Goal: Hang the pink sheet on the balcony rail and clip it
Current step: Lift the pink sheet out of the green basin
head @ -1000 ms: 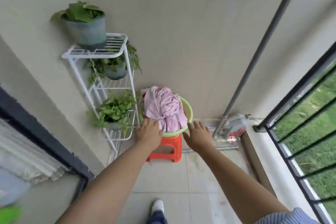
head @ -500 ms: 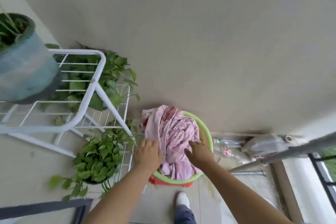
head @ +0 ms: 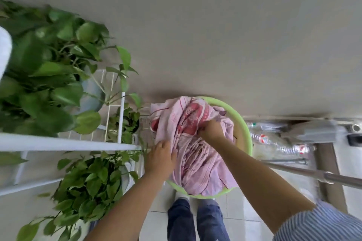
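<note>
While the pink sheet (head: 195, 154) spills over the green basin (head: 247, 135) rim, right hand (head: 212, 130) grips its folds; left hand (head: 160, 159) clutches its left edge beside the plant rack (head: 121, 115).

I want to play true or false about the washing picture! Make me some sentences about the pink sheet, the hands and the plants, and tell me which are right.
1. The pink sheet lies bunched in a green basin. True.
2. The right hand grips the sheet's folds. True.
3. The left hand holds a clothes clip. False: no clip shows; it rests at the sheet's left edge.
4. The sheet already hangs on the rail. False: it is in the basin.
5. Leafy plants sit on a white wire rack to the left. True.
</note>
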`<state>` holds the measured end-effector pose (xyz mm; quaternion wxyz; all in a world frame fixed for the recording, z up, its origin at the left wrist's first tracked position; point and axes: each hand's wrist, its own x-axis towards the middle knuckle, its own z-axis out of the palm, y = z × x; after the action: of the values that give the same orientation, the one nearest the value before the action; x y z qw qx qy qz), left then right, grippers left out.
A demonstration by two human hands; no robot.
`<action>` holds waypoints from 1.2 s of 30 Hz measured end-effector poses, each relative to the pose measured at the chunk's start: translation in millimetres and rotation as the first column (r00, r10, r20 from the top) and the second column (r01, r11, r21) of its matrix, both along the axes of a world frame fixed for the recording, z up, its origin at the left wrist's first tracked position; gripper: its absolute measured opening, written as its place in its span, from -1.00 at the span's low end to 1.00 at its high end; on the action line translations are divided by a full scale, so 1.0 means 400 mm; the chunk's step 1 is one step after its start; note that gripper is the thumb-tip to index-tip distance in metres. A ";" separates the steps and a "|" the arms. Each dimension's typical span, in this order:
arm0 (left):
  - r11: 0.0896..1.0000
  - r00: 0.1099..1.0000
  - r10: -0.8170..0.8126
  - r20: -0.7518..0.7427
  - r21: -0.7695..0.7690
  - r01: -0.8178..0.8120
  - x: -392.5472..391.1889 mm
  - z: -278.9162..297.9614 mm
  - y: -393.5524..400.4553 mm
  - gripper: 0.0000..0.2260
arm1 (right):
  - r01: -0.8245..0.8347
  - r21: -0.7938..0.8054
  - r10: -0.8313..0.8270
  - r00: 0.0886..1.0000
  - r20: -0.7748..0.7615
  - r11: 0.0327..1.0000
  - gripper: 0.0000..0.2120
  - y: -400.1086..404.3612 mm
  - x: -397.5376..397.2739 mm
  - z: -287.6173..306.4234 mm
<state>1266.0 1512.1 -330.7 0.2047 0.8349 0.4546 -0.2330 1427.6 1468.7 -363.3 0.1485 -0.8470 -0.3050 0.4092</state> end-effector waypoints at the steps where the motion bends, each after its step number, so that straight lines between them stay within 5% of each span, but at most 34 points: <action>1: 1.000 1.000 0.022 0.022 -0.007 -0.022 0.008 0.000 -0.002 -0.67 | -0.001 0.035 0.002 0.999 -0.040 0.999 -0.81 -0.028 -0.004 0.001; 7: 0.983 0.974 0.167 0.156 -0.105 -0.152 0.086 -0.014 -0.015 -0.38 | 0.004 0.027 0.001 0.982 -0.191 1.000 -0.87 -0.301 -0.039 0.052; 9: 0.979 0.979 0.146 0.145 -0.166 -0.122 0.111 -0.037 -0.026 -0.50 | 0.054 -0.008 -0.055 0.974 -0.222 0.998 -0.86 -0.369 -0.052 0.058; 11: 0.955 0.983 0.097 0.153 -0.293 -0.049 0.130 -0.049 -0.054 -0.88 | 0.083 -0.049 -0.092 0.965 -0.244 0.995 -0.84 -0.409 -0.057 0.055; 14: 0.914 0.991 -0.020 0.134 -0.398 0.073 0.115 -0.050 -0.105 -0.63 | 0.248 -0.034 -0.249 0.941 -0.231 0.968 -0.83 -0.415 -0.038 0.043; 17: 0.893 0.988 -0.100 0.118 -0.427 0.141 0.053 -0.037 -0.112 -0.74 | 0.623 -0.019 -0.600 0.744 -0.294 0.782 -0.52 -0.369 0.007 0.014; 19: 0.888 0.990 -0.103 0.094 -0.439 0.134 0.007 -0.027 -0.103 -0.72 | 0.652 -0.118 -0.625 0.635 -0.455 0.749 -0.22 -0.318 0.009 -0.016; 21: 0.921 0.994 -0.061 0.093 -0.379 0.092 -0.022 -0.009 -0.096 -0.71 | 0.627 -0.173 -0.616 0.605 -0.505 0.759 -0.21 -0.276 -0.028 -0.052; 24: 0.960 0.993 -0.017 0.121 -0.277 0.050 -0.049 0.007 -0.112 -0.54 | 0.660 -0.064 -0.631 0.680 -0.372 0.749 -0.44 -0.252 -0.083 -0.069; 28: 0.961 0.960 -0.270 0.071 -0.045 0.274 -0.090 -0.021 -0.184 -0.32 | 0.551 -0.013 -0.534 0.802 -0.267 0.834 -0.44 -0.301 -0.116 -0.062; 32: 0.981 0.977 -0.192 -0.087 -0.031 0.190 -0.064 -0.055 -0.233 -0.45 | 0.198 -0.020 -0.199 0.976 -0.093 0.980 -0.35 -0.359 -0.165 -0.085; 36: 0.989 0.989 -0.145 -0.030 -0.026 0.144 -0.034 -0.092 -0.217 -0.77 | -0.022 -0.083 0.025 0.999 0.036 0.996 -0.24 -0.383 -0.184 -0.118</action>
<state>1252.5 1425.5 -367.4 0.1901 0.8592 0.3935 -0.2660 1354.0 1315.6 -410.4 0.1029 -0.8560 -0.3007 0.4076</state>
